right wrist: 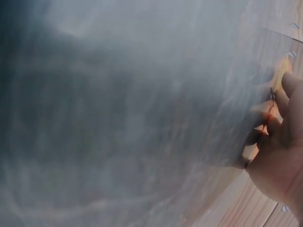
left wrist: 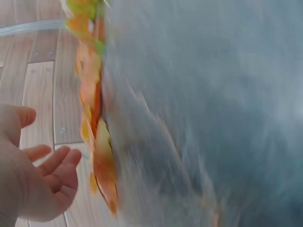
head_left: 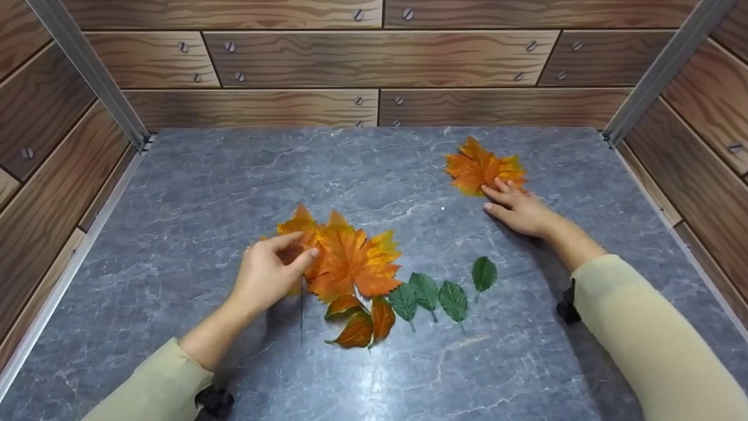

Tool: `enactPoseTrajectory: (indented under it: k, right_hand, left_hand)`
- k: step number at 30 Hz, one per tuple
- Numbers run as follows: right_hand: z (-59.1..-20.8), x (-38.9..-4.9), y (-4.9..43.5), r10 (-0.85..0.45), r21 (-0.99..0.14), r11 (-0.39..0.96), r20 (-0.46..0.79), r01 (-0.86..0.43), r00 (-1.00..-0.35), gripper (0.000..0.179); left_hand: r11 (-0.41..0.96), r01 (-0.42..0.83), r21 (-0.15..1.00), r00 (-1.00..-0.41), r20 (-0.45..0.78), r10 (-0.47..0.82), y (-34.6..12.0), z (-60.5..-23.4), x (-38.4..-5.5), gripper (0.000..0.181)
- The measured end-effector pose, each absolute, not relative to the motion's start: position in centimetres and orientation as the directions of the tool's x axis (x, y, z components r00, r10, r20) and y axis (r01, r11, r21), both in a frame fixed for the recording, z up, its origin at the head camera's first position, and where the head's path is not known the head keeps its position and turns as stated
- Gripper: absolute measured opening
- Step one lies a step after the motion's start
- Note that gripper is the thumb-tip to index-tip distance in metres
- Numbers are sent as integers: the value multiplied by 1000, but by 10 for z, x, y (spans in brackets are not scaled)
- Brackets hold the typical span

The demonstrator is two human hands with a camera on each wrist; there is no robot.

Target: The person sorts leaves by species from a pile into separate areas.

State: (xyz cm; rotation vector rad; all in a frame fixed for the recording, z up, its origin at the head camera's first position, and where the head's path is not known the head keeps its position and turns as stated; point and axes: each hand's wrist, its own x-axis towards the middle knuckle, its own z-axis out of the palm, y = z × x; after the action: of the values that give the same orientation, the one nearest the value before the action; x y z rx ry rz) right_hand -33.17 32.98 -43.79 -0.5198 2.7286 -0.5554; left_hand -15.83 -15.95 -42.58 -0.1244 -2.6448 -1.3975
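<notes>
In the head view my left hand [head_left: 263, 275] hovers at the left side of a group of orange-yellow maple leaves [head_left: 350, 257], thumb and fingers apart. The left wrist view has that hand [left wrist: 45, 187] with loosely bent fingers and nothing in them, beside the edge-on leaves [left wrist: 90, 90]. Farther back on the right, the fingers of my right hand [head_left: 520, 211] rest on the near edge of another orange maple leaf [head_left: 472, 166], spread and fairly straight. A yellowish sliver of leaf [right wrist: 283, 68] shows by the right hand [right wrist: 277, 156] in the right wrist view.
Just below the maple leaves lie several small red-brown leaves [head_left: 356, 332]. To their right come three green leaves [head_left: 453, 301] close together, then a single green leaf [head_left: 484, 273]. Wood-patterned walls [head_left: 374, 58] enclose the grey marbled table [head_left: 204, 175] at the back and sides.
</notes>
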Motion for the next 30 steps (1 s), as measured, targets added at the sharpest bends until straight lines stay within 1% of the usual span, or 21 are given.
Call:
enactPoseTrajectory:
  k: [3,6,9,14,21,27,30]
  right_hand:
    - [-438,-331,332,-402,-421,861,-220,-285,-889,69]
    - [-437,-330,333,-399,-422,861,-216,-283,-891,69]
    - [-437,-330,332,-399,-426,860,-215,-281,-892,69]
    - [-437,-331,330,-402,-423,861,-225,-282,-888,69]
    - [-438,-332,328,-406,-417,862,-223,-290,-886,69]
    - [-439,-331,330,-406,-416,861,-215,-292,-888,69]
    - [-438,-331,330,-408,-413,862,-219,-294,-886,69]
  left_hand:
    - [541,96,836,-995,103,18,-155,-425,-153,54]
    - [567,82,819,-996,78,32,-151,-428,-151,60]
    - [627,90,774,-996,87,35,-146,-432,-153,66]
    - [709,66,703,-994,108,-15,-140,-437,-159,74]
    - [735,14,678,-992,102,-75,-134,-444,-165,79]
    - [756,-32,654,-995,52,-87,-131,-448,-167,90]
    - [772,-37,634,-995,49,-88,-130,-449,-167,91]
